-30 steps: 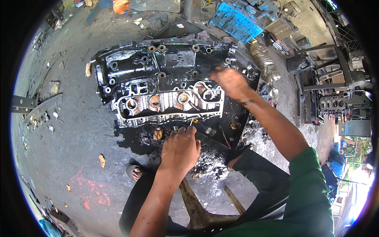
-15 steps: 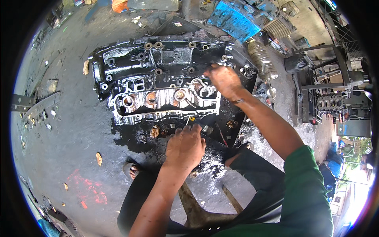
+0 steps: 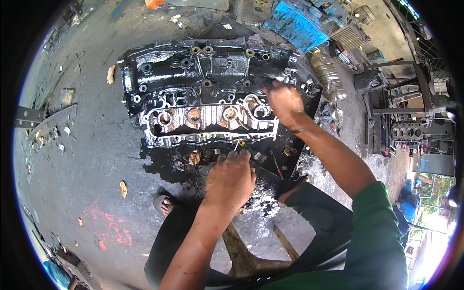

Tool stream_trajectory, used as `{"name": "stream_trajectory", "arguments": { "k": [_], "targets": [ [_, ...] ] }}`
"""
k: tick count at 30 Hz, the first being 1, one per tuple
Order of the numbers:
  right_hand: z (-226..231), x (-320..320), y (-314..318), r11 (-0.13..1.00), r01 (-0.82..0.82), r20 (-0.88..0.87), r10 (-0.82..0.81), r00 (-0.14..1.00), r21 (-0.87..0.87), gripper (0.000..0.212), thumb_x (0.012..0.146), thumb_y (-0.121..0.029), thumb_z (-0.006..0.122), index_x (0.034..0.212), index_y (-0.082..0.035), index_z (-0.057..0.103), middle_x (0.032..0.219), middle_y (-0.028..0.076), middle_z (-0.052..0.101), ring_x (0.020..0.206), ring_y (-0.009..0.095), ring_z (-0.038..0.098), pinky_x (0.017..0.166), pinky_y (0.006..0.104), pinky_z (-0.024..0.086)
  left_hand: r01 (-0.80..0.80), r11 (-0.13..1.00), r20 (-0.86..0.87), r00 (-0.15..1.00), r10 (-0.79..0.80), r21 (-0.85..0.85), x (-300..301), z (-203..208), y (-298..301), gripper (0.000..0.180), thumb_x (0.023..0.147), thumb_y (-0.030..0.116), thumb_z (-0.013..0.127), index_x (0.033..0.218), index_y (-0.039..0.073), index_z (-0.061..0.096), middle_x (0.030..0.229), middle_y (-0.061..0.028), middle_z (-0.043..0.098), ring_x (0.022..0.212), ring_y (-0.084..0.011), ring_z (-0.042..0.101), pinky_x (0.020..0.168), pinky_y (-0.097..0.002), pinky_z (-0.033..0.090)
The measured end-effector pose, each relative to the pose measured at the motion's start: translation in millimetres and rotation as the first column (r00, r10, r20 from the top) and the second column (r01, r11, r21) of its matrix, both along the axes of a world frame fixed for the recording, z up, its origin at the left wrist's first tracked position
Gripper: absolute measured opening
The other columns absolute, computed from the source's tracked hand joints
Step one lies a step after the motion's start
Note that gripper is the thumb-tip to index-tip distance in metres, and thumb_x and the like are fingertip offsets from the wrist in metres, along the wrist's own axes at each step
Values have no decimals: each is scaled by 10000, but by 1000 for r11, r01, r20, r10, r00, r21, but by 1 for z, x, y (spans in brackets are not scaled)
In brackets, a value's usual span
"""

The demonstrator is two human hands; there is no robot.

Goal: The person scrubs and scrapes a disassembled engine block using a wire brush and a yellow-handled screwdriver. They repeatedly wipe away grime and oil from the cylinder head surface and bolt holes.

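Note:
An oily metal engine part, apparently a cylinder head (image 3: 181, 130), lies in front of me, with a silver rim and rust-brown round openings. Against its far side is a long black oil-coated casting (image 3: 164, 75) with round bolt bosses. My right hand (image 3: 286, 104) is closed over the right end of these parts, its fingers curled; what is in them is hidden. My left hand (image 3: 229, 179) hangs closed just on the near side of the cylinder head, fingertips pointing away. A thin pale stick (image 3: 237, 146) shows beyond its fingers; whether it is held is unclear.
Under the parts lies a dark oily sheet (image 3: 304, 140), with a slim tool (image 3: 277, 163) near its front edge. A blue tray (image 3: 295, 26) and a clear plastic bottle (image 3: 328, 75) are at the far right. Dry leaves (image 3: 124, 189) dot the floor.
The engine parts sit slightly farther right and higher in the picture, as the view has shifted. My left hand is a little farther left relative to them; both hands keep a closed shape.

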State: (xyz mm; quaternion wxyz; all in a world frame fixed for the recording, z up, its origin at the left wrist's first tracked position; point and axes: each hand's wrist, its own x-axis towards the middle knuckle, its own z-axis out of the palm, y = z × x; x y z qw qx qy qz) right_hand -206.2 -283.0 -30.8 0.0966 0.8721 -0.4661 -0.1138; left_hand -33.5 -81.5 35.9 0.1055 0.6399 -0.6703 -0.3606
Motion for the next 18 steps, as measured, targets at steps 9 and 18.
{"name": "stream_trajectory", "arguments": {
  "k": [9, 18],
  "targets": [
    [31, -17, -7, 1000, 17, -132, -16, 991, 10, 266, 1002, -260, 498, 965, -82, 692, 1153, 138, 669, 918, 251, 699, 843, 401, 555, -23, 997, -68, 998, 17, -76, -4, -3, 5, 316, 909, 213, 642, 1165, 32, 606, 1062, -166, 675, 978, -344, 672, 871, -433, 540],
    [33, 18, -1, 995, 46, -172, -31, 985, 86, 148, 929, -138, 588, 940, -65, 717, 999, 139, 708, 886, 210, 717, 790, 342, 583, 8, 999, 18, 1000, -7, -44, -4, 2, 6, 334, 916, 225, 629, 1193, 40, 595, 1073, -175, 669, 1004, -344, 661, 883, -435, 538]
  ]
}}
